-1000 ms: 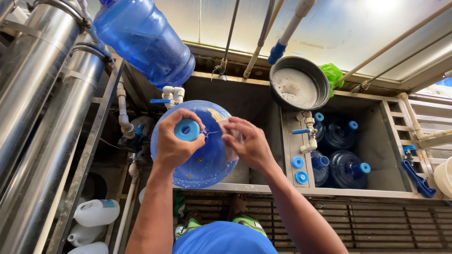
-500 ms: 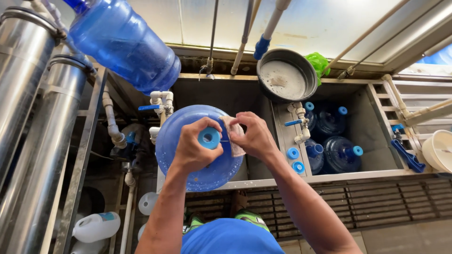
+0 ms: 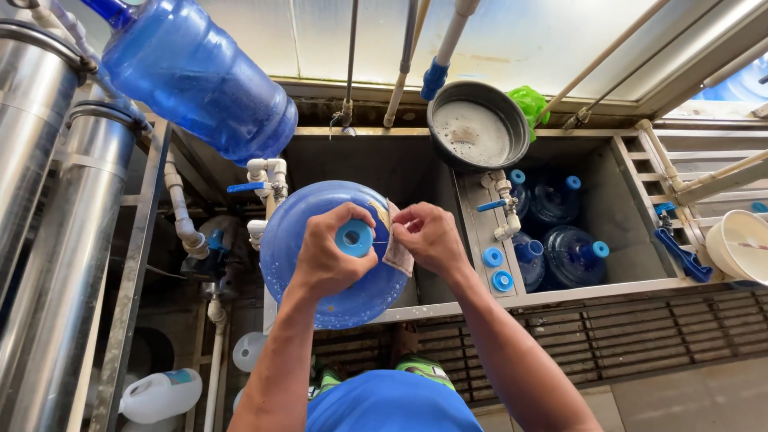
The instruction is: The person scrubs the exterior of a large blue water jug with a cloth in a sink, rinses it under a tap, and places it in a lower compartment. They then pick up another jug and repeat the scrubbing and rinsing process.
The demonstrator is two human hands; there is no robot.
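A large blue water jug (image 3: pixel 316 280) stands upright in front of me, seen from above, with a blue cap (image 3: pixel 354 238) on its neck. My left hand (image 3: pixel 326 256) is wrapped around the neck and cap. My right hand (image 3: pixel 430 234) pinches a small whitish strip of seal or label (image 3: pixel 396 254) right beside the cap. Both forearms reach up from the bottom of the view.
Another blue jug (image 3: pixel 204 76) lies tilted on the rack at upper left, beside steel cylinders (image 3: pixel 48 200). A metal basin (image 3: pixel 477 126) sits on the trough's rim. Capped blue jugs (image 3: pixel 572 252) stand in the right compartment. White pipes and a blue-handled valve (image 3: pixel 256 186) are behind the jug.
The view has shifted slightly and my hands stay at the cap. My right hand has pulled the whitish strip a little away from the cap.
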